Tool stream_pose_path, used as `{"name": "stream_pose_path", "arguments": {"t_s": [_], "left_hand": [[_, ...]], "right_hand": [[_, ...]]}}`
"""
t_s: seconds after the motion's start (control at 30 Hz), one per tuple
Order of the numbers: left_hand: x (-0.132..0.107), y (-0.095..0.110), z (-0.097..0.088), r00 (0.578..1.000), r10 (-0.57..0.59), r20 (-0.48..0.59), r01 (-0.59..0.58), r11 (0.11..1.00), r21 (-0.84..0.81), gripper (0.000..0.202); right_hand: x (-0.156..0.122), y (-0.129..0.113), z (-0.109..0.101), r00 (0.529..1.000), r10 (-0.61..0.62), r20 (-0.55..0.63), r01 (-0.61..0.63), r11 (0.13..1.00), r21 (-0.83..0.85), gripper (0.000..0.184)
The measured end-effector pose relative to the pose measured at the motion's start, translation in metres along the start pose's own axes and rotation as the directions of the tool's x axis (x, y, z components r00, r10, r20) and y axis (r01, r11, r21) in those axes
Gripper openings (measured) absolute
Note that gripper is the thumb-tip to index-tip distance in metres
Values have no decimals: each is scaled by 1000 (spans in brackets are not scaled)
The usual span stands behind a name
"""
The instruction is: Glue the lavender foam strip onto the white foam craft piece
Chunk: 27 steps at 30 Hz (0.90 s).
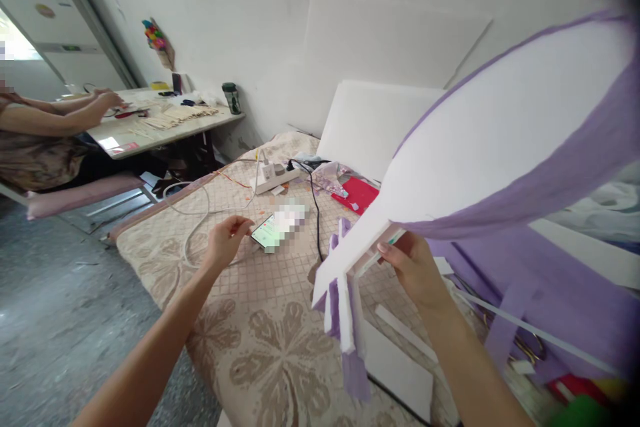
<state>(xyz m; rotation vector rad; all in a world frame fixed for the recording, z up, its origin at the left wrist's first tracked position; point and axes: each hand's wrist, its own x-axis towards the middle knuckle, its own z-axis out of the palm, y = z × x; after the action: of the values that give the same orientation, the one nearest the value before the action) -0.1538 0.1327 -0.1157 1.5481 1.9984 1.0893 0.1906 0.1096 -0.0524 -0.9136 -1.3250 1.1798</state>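
Note:
My right hand (420,270) grips a large white foam-board shape (505,127) by its narrow lower part, thumb in front. The shape is a broad oval tapering to a stem, edged with purple fabric (555,173). Short white strips with purple cloth (345,313) cross the stem's lower end. My left hand (227,240) is closed in a pinch at the near left corner of a lit phone (273,233), which lies on the patterned tablecloth (280,333). Whatever those fingers hold is too small to make out. Beside this hand runs a white cable (187,240).
Behind the phone sit a power strip (275,177) and a red cloth piece (356,195). White boards (370,123) lean on the wall. Purple fabric (555,280) and scissors (527,347) lie at right. Another person (45,133) works at a table (165,123) at left.

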Motion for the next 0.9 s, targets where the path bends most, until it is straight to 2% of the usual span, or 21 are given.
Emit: {"name": "stream_pose_path", "arguments": {"t_s": [0.1,0.2,0.33,0.5,0.7,0.9], "left_hand": [[0,-5,-2,1000,-29,-7,29,997,67,44],[2,-9,1,999,-36,-12,37,989,140,41],[2,-13,11,999,-46,6,43,974,221,61],[-1,-11,21,993,-111,29,97,947,306,79],[0,-10,28,989,-146,17,128,915,384,86],[-2,-12,31,992,-123,11,107,901,421,87]], "right_hand": [[0,1,-1,1000,-3,2,3,1000,-8,15],[0,2,-2,1000,-1,-3,1,1000,-23,16],[0,1,-2,1000,0,-1,-1,999,-34,17],[0,2,-2,1000,-4,6,4,1000,-9,18],[1,4,-3,1000,7,-13,-6,1000,15,28],[1,4,-3,1000,9,5,-9,1000,18,23]]}}
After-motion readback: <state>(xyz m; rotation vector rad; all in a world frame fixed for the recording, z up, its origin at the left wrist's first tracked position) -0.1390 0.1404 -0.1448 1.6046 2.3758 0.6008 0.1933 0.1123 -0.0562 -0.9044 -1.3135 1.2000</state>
